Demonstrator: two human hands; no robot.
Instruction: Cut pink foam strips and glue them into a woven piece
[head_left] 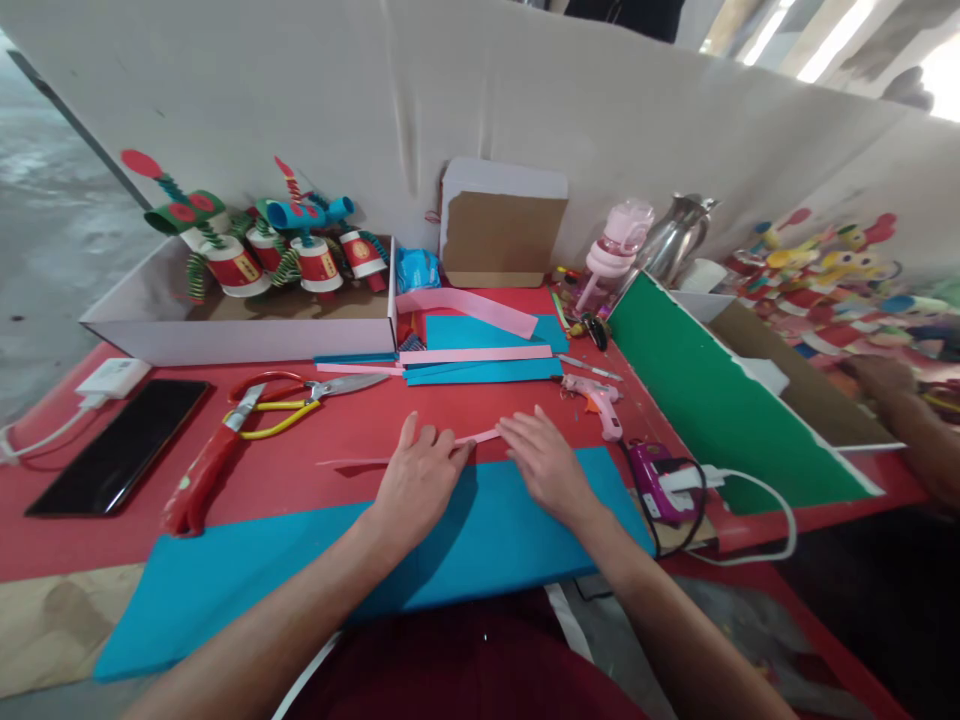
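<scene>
A narrow pink paper strip runs between my two hands, low over the red table. My left hand is closed on the strip, thumb and fingers pinching it; the loose end trails out to the left. On the right end, the fingers of my right hand press together over the strip, hiding its tip. Beneath my wrists lies a large blue paper sheet along the table's front edge. Just beyond my hands are more cut strips, pink and blue, and a pink glue gun.
Left are scissors, red-handled pliers, a phone and a white box of paper-cup figures. Right stand a purple power socket and a green box side. A co-worker's arm reaches in beyond it.
</scene>
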